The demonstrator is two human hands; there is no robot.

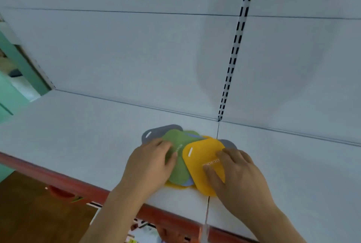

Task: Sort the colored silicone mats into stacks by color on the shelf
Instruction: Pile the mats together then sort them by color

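Note:
A jumbled pile of silicone mats lies on the white shelf [78, 135] near its front edge. On top sit a yellow mat [203, 153] and a green mat [178, 143]. A grey mat [156, 131] sticks out at the back left and another grey corner [228, 143] at the right. A blue mat [187, 183] and a second yellow mat [173, 185] peek out underneath. My left hand [152, 162] rests on the green mat with fingers curled over its edge. My right hand [236, 172] presses on the yellow mat, thumb across it.
The shelf has a red front edge [58, 176] and a white back panel with a black slotted upright [234, 51]. A seam between shelf boards runs under the pile. Lower shelves with goods show below the edge; a green wall stands at the far left.

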